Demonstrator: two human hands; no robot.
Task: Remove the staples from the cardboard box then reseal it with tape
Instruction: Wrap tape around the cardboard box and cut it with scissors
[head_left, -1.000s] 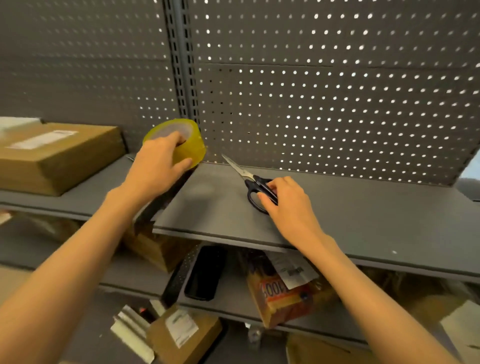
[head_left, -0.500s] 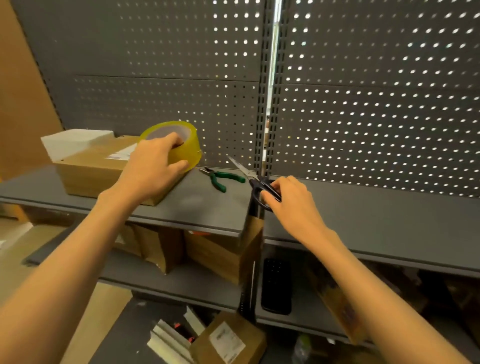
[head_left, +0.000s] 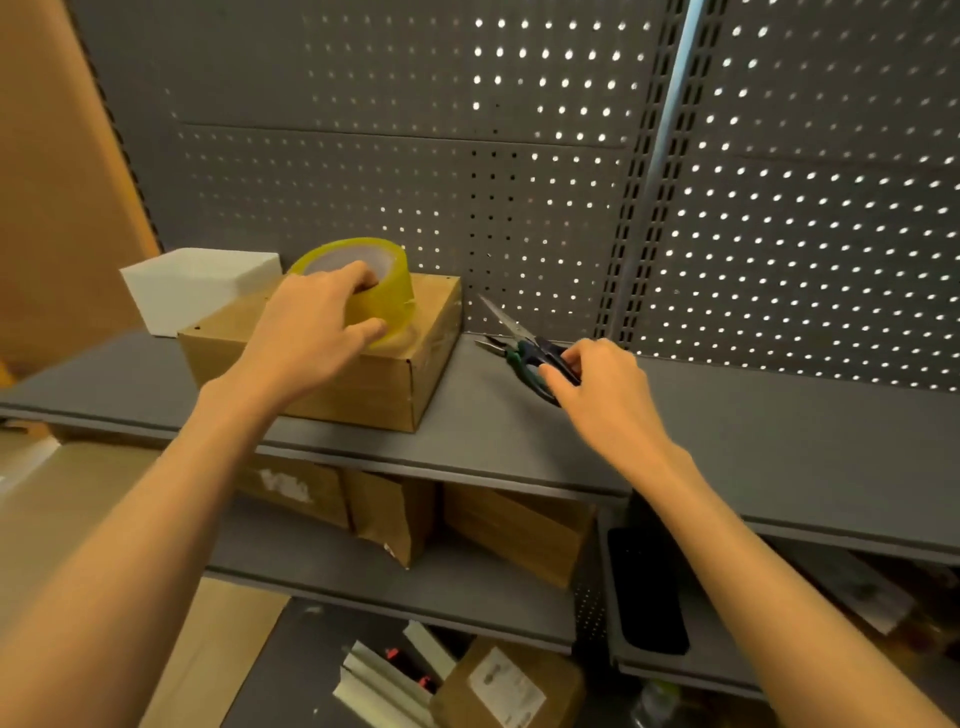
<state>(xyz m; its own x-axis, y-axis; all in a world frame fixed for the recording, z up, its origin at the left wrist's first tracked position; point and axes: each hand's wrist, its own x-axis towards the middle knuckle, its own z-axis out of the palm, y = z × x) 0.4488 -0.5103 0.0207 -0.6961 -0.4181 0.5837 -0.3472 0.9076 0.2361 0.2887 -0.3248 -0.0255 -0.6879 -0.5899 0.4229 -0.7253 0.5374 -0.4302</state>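
Note:
A brown cardboard box (head_left: 384, 387) stands on the grey shelf (head_left: 493, 431). My left hand (head_left: 306, 332) grips a yellow roll of tape (head_left: 382, 296) and holds it over the box's top, fingers inside the core. My right hand (head_left: 597, 384) holds black-handled scissors (head_left: 511, 325) by the handles, blades pointing up and left. Under the scissors lie green-handled pliers (head_left: 501, 349) on the shelf, just right of the box. No staples are visible from here.
A white foam block (head_left: 192, 286) sits behind the box at the left. A perforated grey back panel (head_left: 519, 182) rises behind the shelf. Lower shelves hold several cardboard boxes (head_left: 514, 530) and a black flat object (head_left: 647, 592).
The view has swung left along the shelf. My left hand has carried the tape roll over onto the cardboard box, and my right hand has brought the scissors to above the pliers.

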